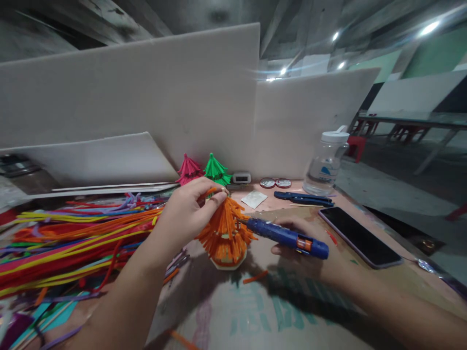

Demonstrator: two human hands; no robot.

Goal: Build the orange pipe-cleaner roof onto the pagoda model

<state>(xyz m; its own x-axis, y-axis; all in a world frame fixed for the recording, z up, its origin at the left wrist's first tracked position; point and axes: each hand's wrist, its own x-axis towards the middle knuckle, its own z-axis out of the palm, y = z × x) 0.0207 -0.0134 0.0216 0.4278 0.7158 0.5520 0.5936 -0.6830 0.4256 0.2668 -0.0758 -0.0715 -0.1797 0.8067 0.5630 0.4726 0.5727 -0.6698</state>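
An orange pipe-cleaner tree (226,228), layered like a cone on a pale many-sided base, stands on the cardboard in front of me. My left hand (195,206) is closed at its top, thumb and fingers pinching the tip. My right hand (295,243) is wrapped round a blue glue gun (284,236), whose nozzle points left and meets or nearly meets the tree's right side. A short orange pipe-cleaner piece (255,277) lies just in front of the base. Behind my left hand are a pink-red tree (189,167) and a green tree (216,169) of the same make.
Many coloured pipe cleaners (80,238) heap on the left. A phone (359,236), a navy-handled tool (304,198) and a water bottle (324,163) are on the right. Two small round tins (275,183) and a small display device (241,178) sit at the back, before white boards (182,102).
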